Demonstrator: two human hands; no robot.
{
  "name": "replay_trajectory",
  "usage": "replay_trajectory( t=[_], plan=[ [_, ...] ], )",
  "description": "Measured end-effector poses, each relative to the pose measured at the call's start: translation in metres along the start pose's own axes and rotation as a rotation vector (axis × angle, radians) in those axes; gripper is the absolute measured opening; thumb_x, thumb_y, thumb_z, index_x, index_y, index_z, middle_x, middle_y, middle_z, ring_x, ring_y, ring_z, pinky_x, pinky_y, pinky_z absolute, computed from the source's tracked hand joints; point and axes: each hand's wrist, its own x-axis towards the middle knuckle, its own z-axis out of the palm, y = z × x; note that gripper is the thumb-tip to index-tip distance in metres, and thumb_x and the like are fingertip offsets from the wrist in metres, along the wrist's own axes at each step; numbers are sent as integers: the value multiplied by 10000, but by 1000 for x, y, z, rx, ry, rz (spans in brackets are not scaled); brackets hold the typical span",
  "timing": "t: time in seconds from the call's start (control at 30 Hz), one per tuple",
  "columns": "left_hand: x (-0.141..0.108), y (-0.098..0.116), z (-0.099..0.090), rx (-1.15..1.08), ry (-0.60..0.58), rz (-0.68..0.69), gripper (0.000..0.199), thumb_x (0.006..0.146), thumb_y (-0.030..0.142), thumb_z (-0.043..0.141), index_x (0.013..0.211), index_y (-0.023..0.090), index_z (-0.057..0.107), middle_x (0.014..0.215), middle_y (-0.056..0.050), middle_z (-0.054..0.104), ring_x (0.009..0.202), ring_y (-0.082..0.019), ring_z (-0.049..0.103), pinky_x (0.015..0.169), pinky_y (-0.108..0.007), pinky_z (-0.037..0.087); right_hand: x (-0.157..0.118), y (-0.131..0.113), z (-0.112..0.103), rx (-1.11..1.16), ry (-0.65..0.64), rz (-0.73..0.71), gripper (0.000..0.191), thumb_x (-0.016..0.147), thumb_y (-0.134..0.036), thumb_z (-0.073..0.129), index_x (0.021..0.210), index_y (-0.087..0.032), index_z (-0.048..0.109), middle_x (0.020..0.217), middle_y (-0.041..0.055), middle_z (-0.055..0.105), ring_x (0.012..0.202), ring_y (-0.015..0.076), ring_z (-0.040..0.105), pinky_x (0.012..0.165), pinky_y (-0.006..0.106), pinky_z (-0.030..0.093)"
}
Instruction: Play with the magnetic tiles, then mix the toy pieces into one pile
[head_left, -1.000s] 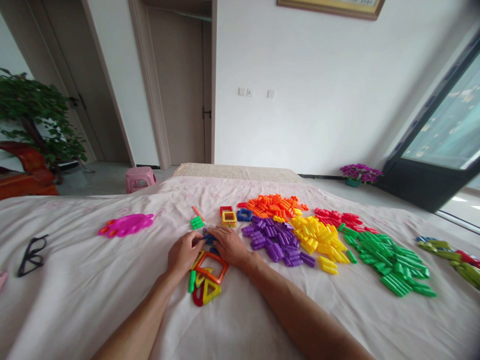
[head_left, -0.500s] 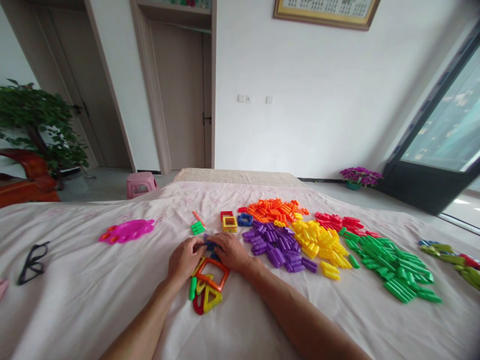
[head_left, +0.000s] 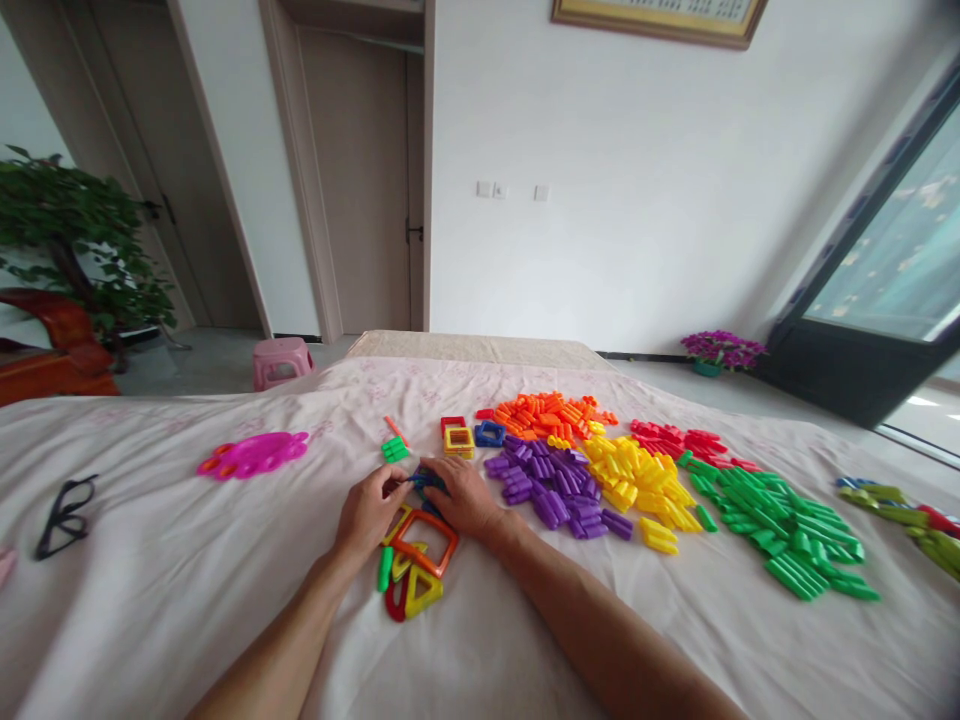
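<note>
My left hand (head_left: 369, 513) is closed, thumb and forefinger pinching the edge of a blue magnetic tile (head_left: 424, 479). My right hand (head_left: 466, 497) curls over the same blue pieces from the other side, and its fingers hide most of them. Just below the hands lies an orange square magnetic tile (head_left: 452, 549) on the cloth. Around it are a yellow triangle tile (head_left: 424, 606), a red rounded tile (head_left: 395, 605) and a green stick (head_left: 385, 569). Beyond the hands lie yellow square tiles (head_left: 459, 451), a red square tile (head_left: 452, 422) and blue square tiles (head_left: 490, 444).
Sorted plastic pieces lie to the right: a purple pile (head_left: 551, 490), an orange pile (head_left: 551, 415), a yellow pile (head_left: 634, 473), a red pile (head_left: 679, 440) and a green pile (head_left: 787, 520). Green blocks (head_left: 394, 449) lie ahead. A magenta tray (head_left: 262, 455) and black glasses (head_left: 66, 517) are left.
My left fingers have shifted slightly around the blue pieces, and more blue shows between the hands. The view has tilted a little; the piles lie as before.
</note>
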Motion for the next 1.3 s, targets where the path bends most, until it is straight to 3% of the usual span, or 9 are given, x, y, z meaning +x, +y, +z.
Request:
replay_trajectory(
  t=[0.2, 0.37, 0.47, 0.6, 0.97, 1.13, 1.3],
  plan=[
    [-1, 1, 0, -64, -3, 34, 184, 832, 352, 544, 899, 204, 631, 839, -8, 700, 762, -158, 647, 713, -248, 475, 1, -1, -1, -6, -29, -25, 342, 855, -233, 614, 1195, -193, 599, 1024, 66, 662, 973, 201, 579, 888, 331, 431],
    [-1, 0, 2, -105, -23, 38, 193, 834, 362, 544, 903, 207, 635, 840, -12, 698, 763, -165, 647, 714, -257, 472, 1, -2, -1, 4, -28, -19, 375, 826, -157, 600, 1199, -196, 593, 1016, 55, 658, 964, 193, 578, 890, 317, 425],
    [-1, 0, 2, -100, -44, 23, 192, 831, 369, 549, 899, 208, 631, 834, -12, 695, 744, -164, 642, 698, -254, 468, 0, -4, -2, -26, 21, 27, 410, 806, -151, 614, 1212, -201, 582, 1060, 60, 638, 991, 195, 563, 895, 311, 421],
    [-1, 3, 2, -79, -31, 19, 193, 835, 379, 548, 886, 209, 625, 834, -9, 692, 743, -162, 636, 702, -254, 462, -3, -9, -5, -143, 81, 132, 356, 780, -263, 692, 1128, -222, 627, 1032, 62, 631, 996, 227, 545, 876, 344, 409],
    [1, 1, 2, -180, 36, -44, 234, 829, 421, 555, 902, 204, 609, 857, -25, 707, 778, -182, 660, 703, -263, 488, -2, -4, -5, -58, 35, 100, 318, 800, -221, 677, 1115, -198, 642, 890, 42, 675, 889, 194, 568, 839, 307, 417],
    [1, 2, 1, -223, 65, -76, 274, 812, 437, 577, 935, 194, 612, 859, -40, 712, 768, -189, 668, 699, -272, 500, -2, -8, -9, -154, -26, 122, 265, 815, -417, 677, 998, -226, 685, 919, 50, 653, 937, 212, 548, 833, 324, 404],
    [2, 1, 2, -254, 65, -82, 280, 808, 442, 583, 923, 188, 610, 850, -44, 711, 755, -189, 666, 688, -271, 502, 0, -10, -8, -101, -52, 162, 203, 743, -285, 716, 927, -205, 688, 911, 41, 663, 931, 199, 568, 860, 304, 409]
  ],
)
